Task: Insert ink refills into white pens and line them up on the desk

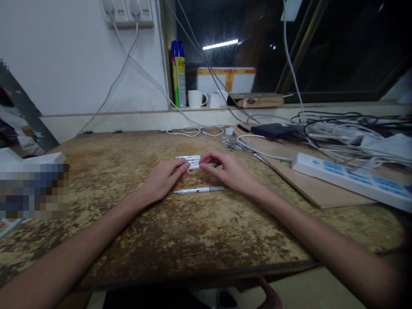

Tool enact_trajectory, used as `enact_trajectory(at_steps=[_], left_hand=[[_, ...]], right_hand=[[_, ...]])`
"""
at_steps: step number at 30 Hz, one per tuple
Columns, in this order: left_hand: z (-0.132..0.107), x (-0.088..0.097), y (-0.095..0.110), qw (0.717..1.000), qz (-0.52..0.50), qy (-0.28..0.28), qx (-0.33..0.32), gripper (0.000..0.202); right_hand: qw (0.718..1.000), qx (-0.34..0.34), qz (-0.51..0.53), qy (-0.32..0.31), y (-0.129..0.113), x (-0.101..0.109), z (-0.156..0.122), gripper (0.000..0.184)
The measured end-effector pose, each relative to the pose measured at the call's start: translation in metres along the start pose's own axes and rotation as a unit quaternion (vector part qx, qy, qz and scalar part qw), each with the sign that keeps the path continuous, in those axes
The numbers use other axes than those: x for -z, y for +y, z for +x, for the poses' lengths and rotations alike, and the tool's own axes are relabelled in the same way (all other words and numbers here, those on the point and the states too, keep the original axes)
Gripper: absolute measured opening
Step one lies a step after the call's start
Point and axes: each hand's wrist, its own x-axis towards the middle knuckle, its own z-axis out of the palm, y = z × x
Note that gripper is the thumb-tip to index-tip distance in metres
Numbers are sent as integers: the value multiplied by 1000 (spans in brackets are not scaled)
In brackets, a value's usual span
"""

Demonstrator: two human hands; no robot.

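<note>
Several white pens [194,162] lie side by side on the worn wooden table, in the middle of the view. My left hand [169,175] has its thumb and fingers closed on the left end of the nearest of these pens. At the other end, my right hand [225,168] pinches the same pen, its thumb in front and fingers behind. Parts of the pens are hidden behind both hands. Closer to me lies one more pen [201,189], apart from the rest, with its right tip close to my right wrist.
A white power strip [350,178] and a brown board [309,184] lie at the right, with tangled cables [341,128] behind. A clear plastic bag [234,144] is beyond my right hand. On the sill stand a spray can [179,77] and a white mug [195,99].
</note>
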Motion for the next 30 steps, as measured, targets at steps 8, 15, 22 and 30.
enact_trajectory(at_steps=[8,15,22,30], left_hand=[[-1,5,1,1000,-14,6,9,40],[2,1,-10,997,-43,20,-59,32],[4,3,-16,996,7,39,-84,35],[4,4,-14,995,10,52,-87,34]], right_hand=[[991,-52,110,52,11,5,5,17],[977,-112,166,77,11,6,7,16],[962,-168,187,104,10,12,7,18],[968,-153,133,149,21,13,7,15]])
